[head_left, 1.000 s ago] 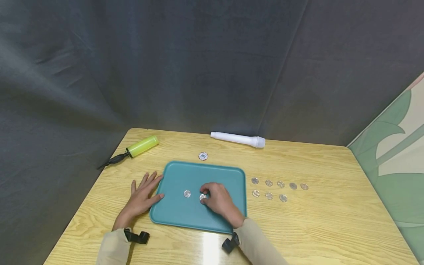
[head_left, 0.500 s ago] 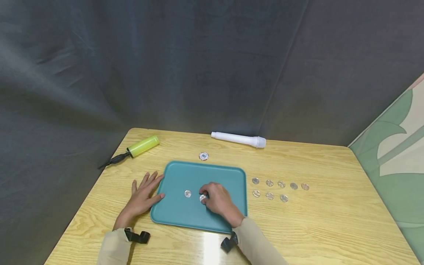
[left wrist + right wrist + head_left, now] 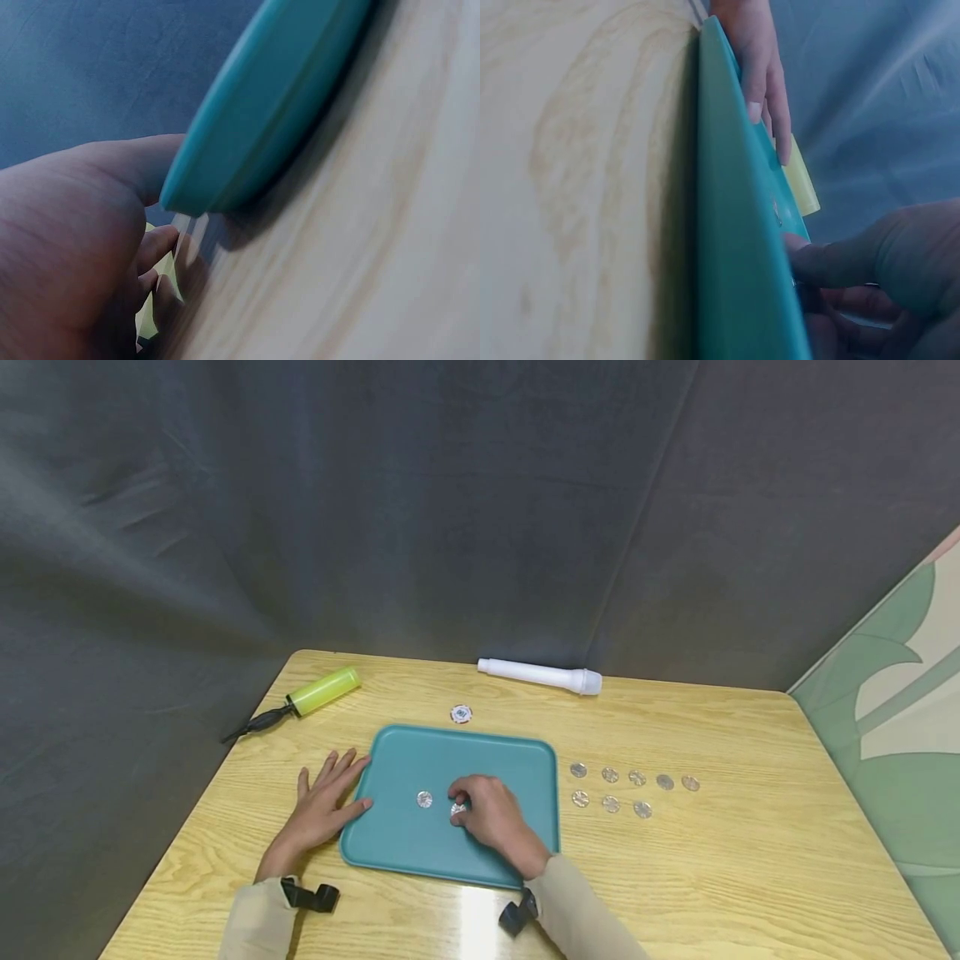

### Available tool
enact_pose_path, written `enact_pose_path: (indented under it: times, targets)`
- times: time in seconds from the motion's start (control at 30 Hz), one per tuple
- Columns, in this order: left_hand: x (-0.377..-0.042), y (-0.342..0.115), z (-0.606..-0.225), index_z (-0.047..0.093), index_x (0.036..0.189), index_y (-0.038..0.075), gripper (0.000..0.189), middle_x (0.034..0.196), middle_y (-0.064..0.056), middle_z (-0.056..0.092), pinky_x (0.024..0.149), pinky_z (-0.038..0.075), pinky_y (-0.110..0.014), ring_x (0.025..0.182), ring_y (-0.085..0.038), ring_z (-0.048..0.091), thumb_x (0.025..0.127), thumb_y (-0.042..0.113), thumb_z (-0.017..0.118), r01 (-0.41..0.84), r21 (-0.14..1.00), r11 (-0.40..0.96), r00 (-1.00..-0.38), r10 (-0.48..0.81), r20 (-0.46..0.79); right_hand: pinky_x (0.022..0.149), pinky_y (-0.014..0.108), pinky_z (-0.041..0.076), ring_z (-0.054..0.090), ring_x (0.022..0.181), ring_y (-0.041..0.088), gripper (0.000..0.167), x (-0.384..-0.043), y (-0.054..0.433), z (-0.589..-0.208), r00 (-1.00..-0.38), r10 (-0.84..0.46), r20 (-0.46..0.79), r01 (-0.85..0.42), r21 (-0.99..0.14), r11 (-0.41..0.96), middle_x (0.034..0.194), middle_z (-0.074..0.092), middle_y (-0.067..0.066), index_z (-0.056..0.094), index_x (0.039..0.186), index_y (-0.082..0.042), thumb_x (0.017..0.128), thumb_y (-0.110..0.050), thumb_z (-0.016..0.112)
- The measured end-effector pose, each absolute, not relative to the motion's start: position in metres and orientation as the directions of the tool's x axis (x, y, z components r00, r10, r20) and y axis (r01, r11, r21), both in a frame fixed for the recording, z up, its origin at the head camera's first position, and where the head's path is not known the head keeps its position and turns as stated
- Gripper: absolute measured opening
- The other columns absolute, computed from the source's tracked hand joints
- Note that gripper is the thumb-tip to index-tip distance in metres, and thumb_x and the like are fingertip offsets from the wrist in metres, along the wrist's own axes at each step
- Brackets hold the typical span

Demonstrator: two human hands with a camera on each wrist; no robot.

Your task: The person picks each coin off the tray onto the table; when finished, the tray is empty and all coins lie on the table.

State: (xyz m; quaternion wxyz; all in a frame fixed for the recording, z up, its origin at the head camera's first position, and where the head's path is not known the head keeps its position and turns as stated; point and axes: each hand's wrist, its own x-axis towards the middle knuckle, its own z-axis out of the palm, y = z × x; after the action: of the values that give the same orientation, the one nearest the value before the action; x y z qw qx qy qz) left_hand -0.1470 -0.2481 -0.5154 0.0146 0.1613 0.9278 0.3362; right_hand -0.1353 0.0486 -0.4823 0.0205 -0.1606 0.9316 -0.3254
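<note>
A teal tray (image 3: 405,852) lies on the wooden table, one silver coin (image 3: 424,799) flat on its surface left of centre. Just right of that coin, my right hand (image 3: 491,814) pinches a second silver coin (image 3: 457,809) between thumb and fingers, low over the tray. The right wrist view shows the thumb (image 3: 817,259) close to the tray floor, with the coin mostly hidden. My left hand (image 3: 322,806) rests with spread, straight fingers at the tray's left edge, its thumb over the rim. In the left wrist view, the tray's corner (image 3: 225,150) covers part of the thumb.
Two rows of silver coins (image 3: 611,804) lie right of the tray. Behind it sit a white poker chip (image 3: 461,714) and a white microphone-shaped stick (image 3: 536,673). A yellow-green hand pump (image 3: 322,691) lies at the back left. A dark curtain (image 3: 480,510) hangs behind the table.
My right hand has shifted very slightly to the left with the coin at its fingertips. My left hand and the tray have stayed in place.
</note>
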Motion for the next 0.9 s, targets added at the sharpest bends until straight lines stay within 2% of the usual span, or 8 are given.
enact_pose_path:
  times: [0.37, 0.9]
  targets:
    - [-0.1482, -0.2475, -0.5157, 0.040, 0.155, 0.017, 0.068, 0.164, -0.024, 0.027, 0.111, -0.009, -0.079, 0.153, -0.053, 0.009, 0.095, 0.035, 0.066, 0.279, 0.621, 0.732, -0.950, 0.303, 0.071, 0.065, 0.028, 0.054, 0.067, 0.079, 0.012, 0.018, -0.1344, 0.0456, -0.4837, -0.944, -0.316, 0.090, -0.311, -0.553, 0.773, 0.081, 0.073, -0.002, 0.079, 0.091, -0.013, 0.074, -0.011, 0.086]
    - [-0.1467, -0.2469, -0.5146, 0.041, 0.154, 0.015, 0.067, 0.163, -0.026, 0.028, 0.110, -0.008, -0.080, 0.151, -0.055, 0.011, 0.095, 0.034, 0.067, 0.293, 0.627, 0.722, -0.948, 0.304, 0.093, 0.063, 0.027, 0.055, 0.069, 0.076, 0.011, 0.021, -0.1335, 0.0437, -0.4842, -0.945, -0.291, 0.147, -0.324, -0.529, 0.784, 0.078, 0.074, -0.003, 0.079, 0.092, -0.011, 0.072, -0.011, 0.087]
